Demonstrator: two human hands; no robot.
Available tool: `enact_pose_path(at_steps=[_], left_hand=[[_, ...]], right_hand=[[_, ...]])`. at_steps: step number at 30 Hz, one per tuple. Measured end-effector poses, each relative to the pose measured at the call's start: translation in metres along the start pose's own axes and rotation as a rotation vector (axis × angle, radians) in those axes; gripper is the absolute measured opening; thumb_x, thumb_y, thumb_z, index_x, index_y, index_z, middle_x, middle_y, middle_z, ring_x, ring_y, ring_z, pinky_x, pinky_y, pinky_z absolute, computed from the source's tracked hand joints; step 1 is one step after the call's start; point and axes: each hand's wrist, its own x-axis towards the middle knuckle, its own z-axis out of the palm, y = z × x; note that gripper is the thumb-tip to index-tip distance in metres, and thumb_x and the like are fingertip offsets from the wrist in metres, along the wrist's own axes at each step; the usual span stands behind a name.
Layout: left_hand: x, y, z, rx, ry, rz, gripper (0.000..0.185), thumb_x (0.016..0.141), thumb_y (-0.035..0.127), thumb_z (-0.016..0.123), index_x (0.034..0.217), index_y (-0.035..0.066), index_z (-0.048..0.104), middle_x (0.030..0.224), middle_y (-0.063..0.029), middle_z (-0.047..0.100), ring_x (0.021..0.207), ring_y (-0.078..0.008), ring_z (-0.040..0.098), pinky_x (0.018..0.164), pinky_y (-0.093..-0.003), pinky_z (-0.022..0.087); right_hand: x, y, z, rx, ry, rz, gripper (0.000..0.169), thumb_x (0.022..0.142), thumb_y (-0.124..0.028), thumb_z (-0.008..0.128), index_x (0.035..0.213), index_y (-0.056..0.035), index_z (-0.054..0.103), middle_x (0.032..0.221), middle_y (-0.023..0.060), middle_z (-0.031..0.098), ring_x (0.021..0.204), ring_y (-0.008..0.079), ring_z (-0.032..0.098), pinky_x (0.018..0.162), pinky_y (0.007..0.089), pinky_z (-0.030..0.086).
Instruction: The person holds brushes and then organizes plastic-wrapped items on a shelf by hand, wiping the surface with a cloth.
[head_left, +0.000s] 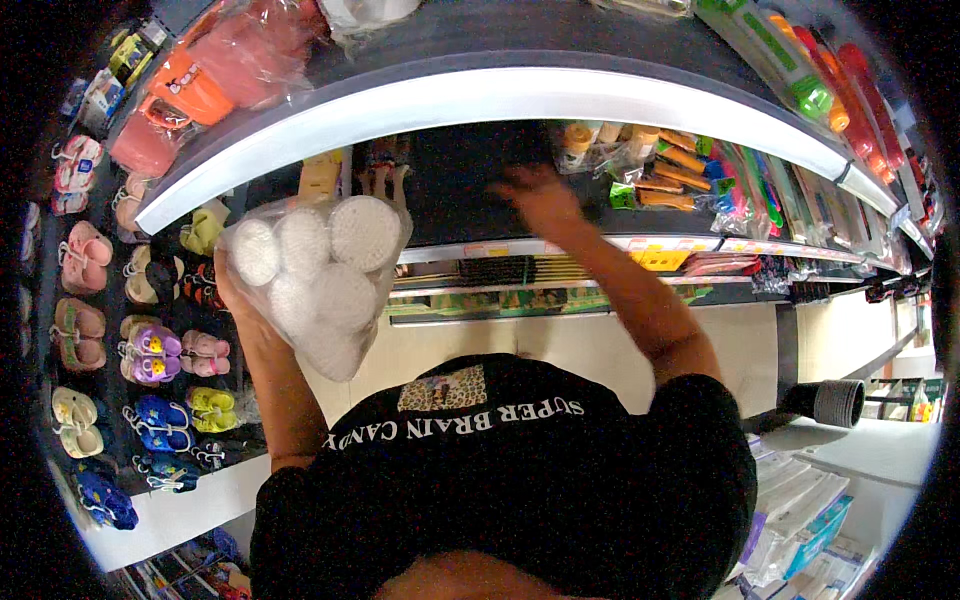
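Observation:
My left hand (232, 289) holds a clear plastic bag of white round items (319, 270) from its left side; most of the fingers are hidden behind the bag. The bag hangs in front of the shelves, its narrow end pointing down. My right hand (541, 199) is over a dark shelf (472, 199), blurred, with the fingers spread and nothing visible in them. To the right of that hand lie packaged wooden-handled items (679, 172) and a plastic-wrapped pack of beige-topped containers (577, 142).
A white shelf edge (495, 94) curves above both hands. Children's clogs (154, 352) hang on the left. Orange and pink plastic goods (191, 86) stand on the upper shelf. A lower shelf rail (480, 247) runs below my right hand. Wrapped packs (802, 502) are at the lower right.

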Motion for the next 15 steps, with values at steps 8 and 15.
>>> enact_pose_path(at_steps=[8, 15], left_hand=[[0.010, -0.006, 0.014, 0.007, 0.035, -0.022, 0.045, 0.081, 0.035, 0.036, 0.111, 0.002, 0.043, 0.107, -0.0149, 0.050, 0.098, -0.0296, 0.048, 0.084, -0.0425, 0.040], [0.066, -0.030, -0.007, 0.073, 0.007, 0.118, 0.042, 0.080, 0.030, 0.040, 0.111, 0.002, 0.042, 0.109, -0.0137, 0.049, 0.102, -0.0309, 0.046, 0.085, -0.0503, 0.037]], right_hand=[[-0.025, -0.005, 0.030, 0.168, -0.008, -0.183, 0.044, 0.071, -0.004, 0.048, 0.108, -0.0269, 0.051, 0.124, 0.0054, 0.040, 0.106, 0.0272, 0.045, 0.089, 0.0365, 0.038], [-0.096, 0.080, 0.007, -0.028, 0.072, 0.193, 0.034, 0.070, -0.003, 0.048, 0.098, -0.0188, 0.056, 0.110, 0.0050, 0.049, 0.102, 0.0285, 0.044, 0.084, 0.0393, 0.039]])
